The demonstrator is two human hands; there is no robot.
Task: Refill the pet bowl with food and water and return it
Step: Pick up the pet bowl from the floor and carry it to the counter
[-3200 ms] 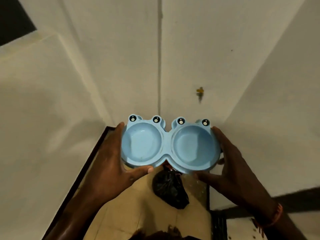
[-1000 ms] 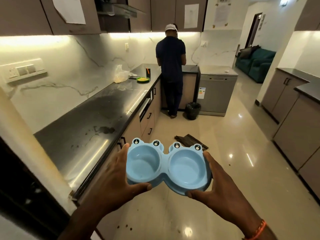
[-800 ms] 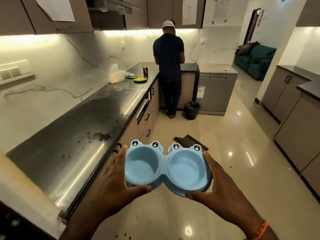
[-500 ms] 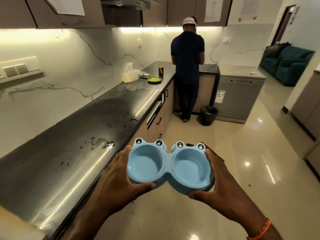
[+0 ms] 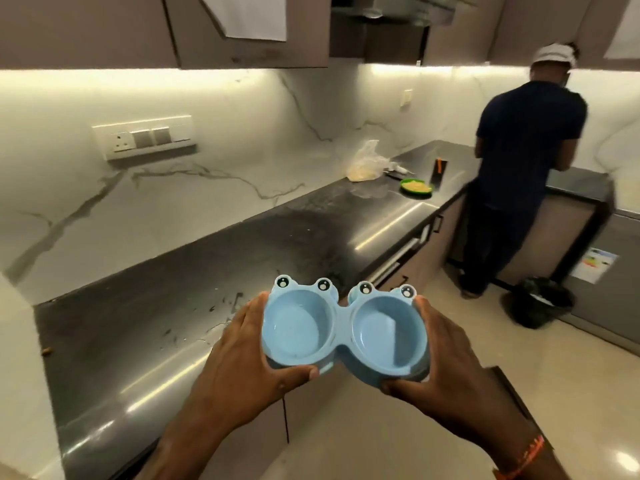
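Head view, change: the wearer has swung left toward the black worktop (image 5: 214, 306) since half a second ago; filling looks close.
Bowl: pet bowl (image 5: 343, 329) — both cups empty — over the worktop's front edge; long axis left-right, frog eyes pointing away.
Grip: left hand (image 5: 242, 355) and right hand (image 5: 446, 368) each clasp an end.

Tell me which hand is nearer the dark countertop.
Left. The left hand grips the light blue double pet bowl just over the dark countertop edge; the right hand grips it out over the floor.
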